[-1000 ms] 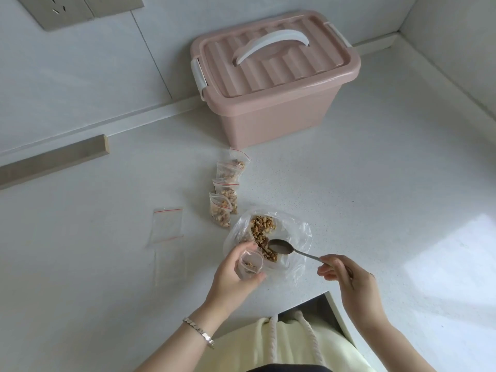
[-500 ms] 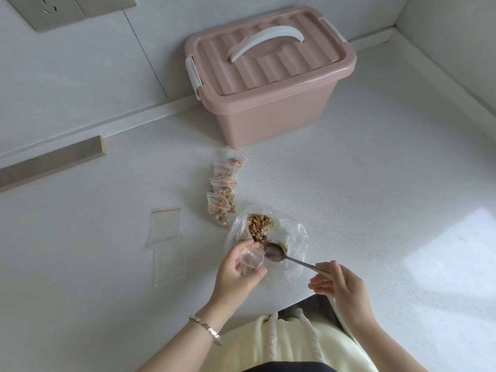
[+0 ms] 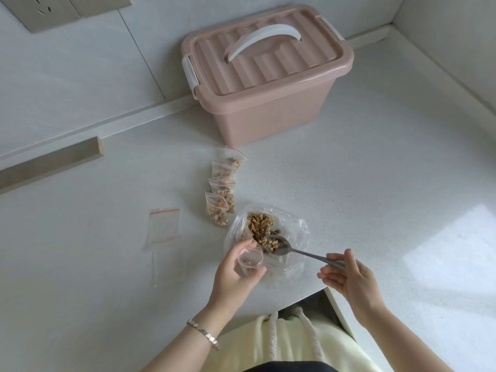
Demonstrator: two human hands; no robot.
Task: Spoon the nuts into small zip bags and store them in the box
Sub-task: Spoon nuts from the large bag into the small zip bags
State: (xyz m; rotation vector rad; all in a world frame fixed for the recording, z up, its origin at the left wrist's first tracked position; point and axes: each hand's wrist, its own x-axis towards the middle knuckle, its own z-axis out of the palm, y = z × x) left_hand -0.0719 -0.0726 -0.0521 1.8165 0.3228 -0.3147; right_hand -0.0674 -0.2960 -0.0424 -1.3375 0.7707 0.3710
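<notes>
My left hand (image 3: 236, 275) grips a small zip bag (image 3: 249, 261) with its mouth held open and a few nut pieces inside. My right hand (image 3: 349, 277) pinches the handle of a metal spoon (image 3: 284, 247). The spoon's bowl carries nuts just right of the small bag's mouth, over the large clear bag of nuts (image 3: 264, 229). Several filled small zip bags (image 3: 221, 194) lie in a row behind it. The pink box (image 3: 268, 76) stands at the back with its lid closed and latched.
Empty zip bags (image 3: 163, 228) lie flat on the white counter (image 3: 375, 183) to the left. A wooden strip (image 3: 51, 165) lies along the wall at far left. The counter's front edge has a notch by my lap.
The spoon dipped into the nuts and now sits loaded beside the small bag's mouth. My left hand has kept hold of the open bag. The camera moved slightly.
</notes>
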